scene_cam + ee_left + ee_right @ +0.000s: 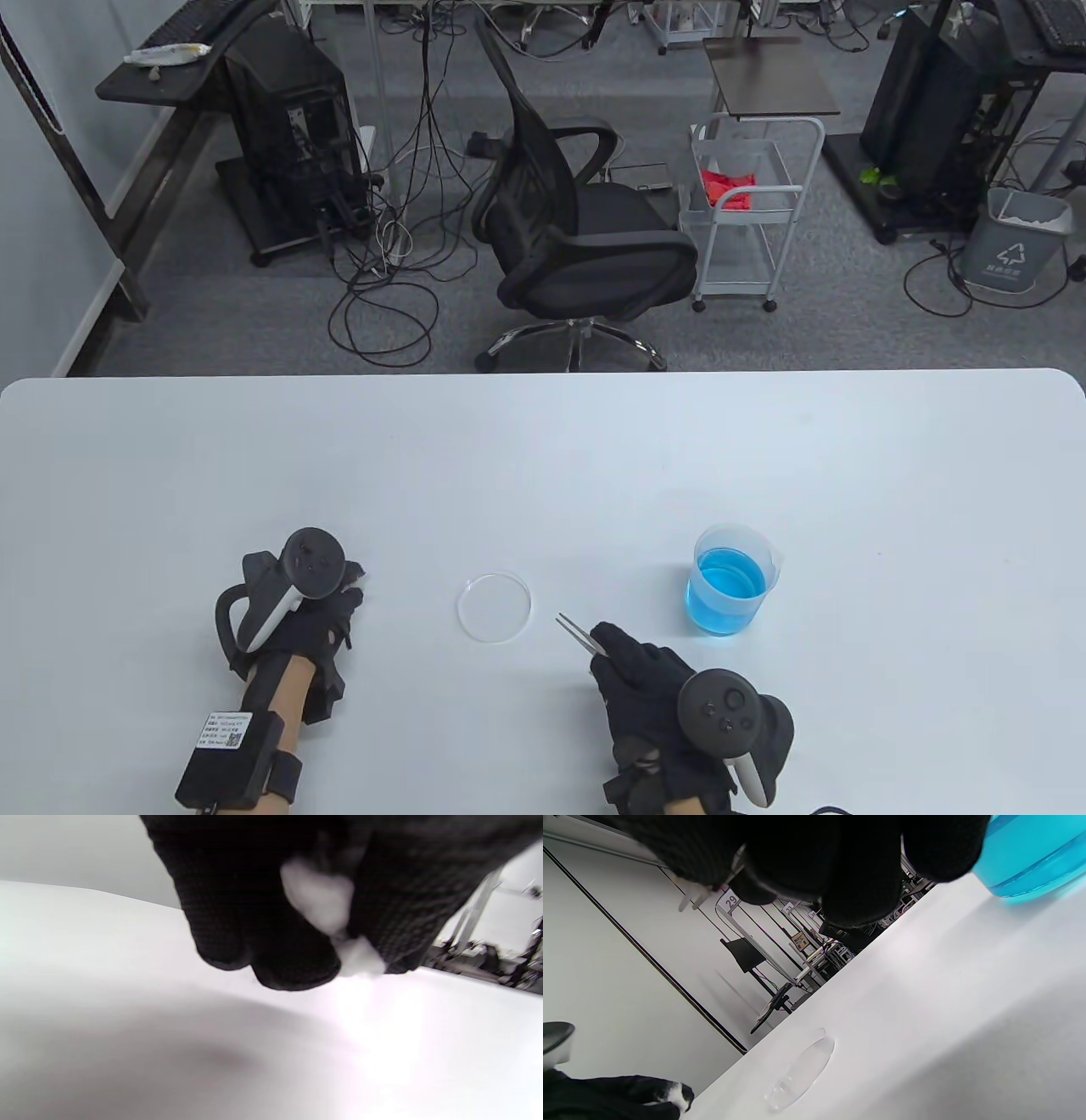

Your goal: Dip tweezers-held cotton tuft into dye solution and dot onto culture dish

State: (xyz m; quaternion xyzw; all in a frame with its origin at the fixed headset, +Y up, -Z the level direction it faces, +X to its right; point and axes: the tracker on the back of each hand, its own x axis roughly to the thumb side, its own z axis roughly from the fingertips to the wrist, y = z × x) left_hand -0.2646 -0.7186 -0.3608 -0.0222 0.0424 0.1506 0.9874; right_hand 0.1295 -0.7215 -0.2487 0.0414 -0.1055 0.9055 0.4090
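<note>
A clear culture dish [495, 605] lies on the white table [543, 458], between my hands; it also shows in the right wrist view [801, 1073]. A beaker of blue dye [731, 581] stands to its right, also in the right wrist view [1031, 853]. My right hand [653, 679] grips metal tweezers [577, 633] whose tips point up-left toward the dish; the tips [689, 897] hold nothing. My left hand [314, 594], left of the dish, holds a white cotton tuft [322, 904] in its fingers [292, 967], just above the table; the cotton peeks out in the table view [358, 580].
An office chair [577, 229] and a white cart [751, 212] stand on the floor beyond the table's far edge. Desks with computers stand at the back left and right, and a grey bin [1018, 238] at the right.
</note>
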